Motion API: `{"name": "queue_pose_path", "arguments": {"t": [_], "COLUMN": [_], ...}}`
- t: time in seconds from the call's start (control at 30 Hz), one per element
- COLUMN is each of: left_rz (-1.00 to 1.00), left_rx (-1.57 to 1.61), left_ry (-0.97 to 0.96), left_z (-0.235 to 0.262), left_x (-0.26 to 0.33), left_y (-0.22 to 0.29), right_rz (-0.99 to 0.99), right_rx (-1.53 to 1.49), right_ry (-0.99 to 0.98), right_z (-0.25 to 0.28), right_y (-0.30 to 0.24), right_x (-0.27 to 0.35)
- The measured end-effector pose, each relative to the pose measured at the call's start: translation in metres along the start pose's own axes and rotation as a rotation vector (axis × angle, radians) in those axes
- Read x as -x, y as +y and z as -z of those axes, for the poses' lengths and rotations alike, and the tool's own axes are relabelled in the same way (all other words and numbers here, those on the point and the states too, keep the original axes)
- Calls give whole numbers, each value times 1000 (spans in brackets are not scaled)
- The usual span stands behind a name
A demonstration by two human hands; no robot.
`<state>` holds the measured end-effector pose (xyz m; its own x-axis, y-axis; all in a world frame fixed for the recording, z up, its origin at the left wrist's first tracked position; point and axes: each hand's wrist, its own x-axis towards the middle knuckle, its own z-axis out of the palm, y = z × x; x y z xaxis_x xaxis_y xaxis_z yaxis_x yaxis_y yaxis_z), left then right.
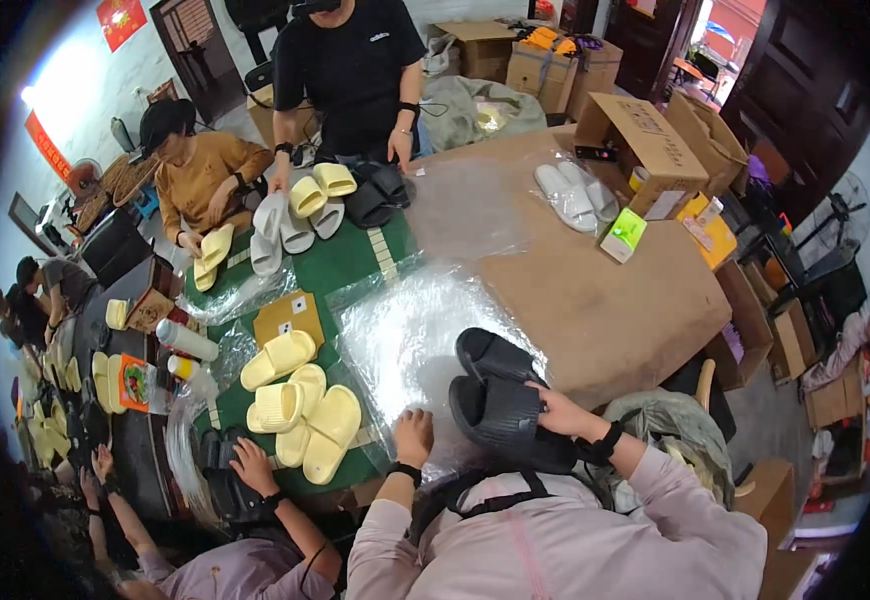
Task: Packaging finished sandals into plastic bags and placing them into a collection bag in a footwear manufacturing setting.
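Observation:
My right hand point(559, 410) grips a black slipper point(498, 408) at its strap, on the near side of the table. Touching it on the far side is a second black slipper point(490, 355), its sole toward the plastic. Shiny clear plastic bags point(405, 325) lie flat in front of me, partly beneath the slippers. At their near edge, my left hand point(414, 438) is closed with its fingers curled down; whatever they hold, if anything, is hidden. Left of it, yellow slippers point(333, 435) rest on the green mat point(350, 265).
Across the table, a person in black point(350, 80) stands by grey slippers point(297, 233) and black slippers point(370, 205). A seated person point(200, 180) handles yellow slippers point(213, 253). A neighbour's hand point(252, 466) is at my left. White slippers point(565, 195) and a carton point(645, 150) stand far right.

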<state>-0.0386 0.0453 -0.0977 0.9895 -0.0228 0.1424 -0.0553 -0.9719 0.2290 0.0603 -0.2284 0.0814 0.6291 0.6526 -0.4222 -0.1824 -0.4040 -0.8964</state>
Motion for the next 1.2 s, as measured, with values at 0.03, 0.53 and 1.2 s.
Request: {"name": "queue_pose_path", "arguments": {"t": [0.03,0.53,1.2], "left_rz": [54,176,-158], "left_rx": [73,219,-190], "left_ry": [81,-121,258], "left_z": [10,-23,86], "left_x": [-8,5,-29], "left_y": [4,-18,38], "right_rz": [75,165,215], "right_rx": [81,103,739], "right_ry": [31,-289,312], "right_z": [2,-18,-45], "right_y": [28,32,47], "right_x": [-6,-25,-47]}}
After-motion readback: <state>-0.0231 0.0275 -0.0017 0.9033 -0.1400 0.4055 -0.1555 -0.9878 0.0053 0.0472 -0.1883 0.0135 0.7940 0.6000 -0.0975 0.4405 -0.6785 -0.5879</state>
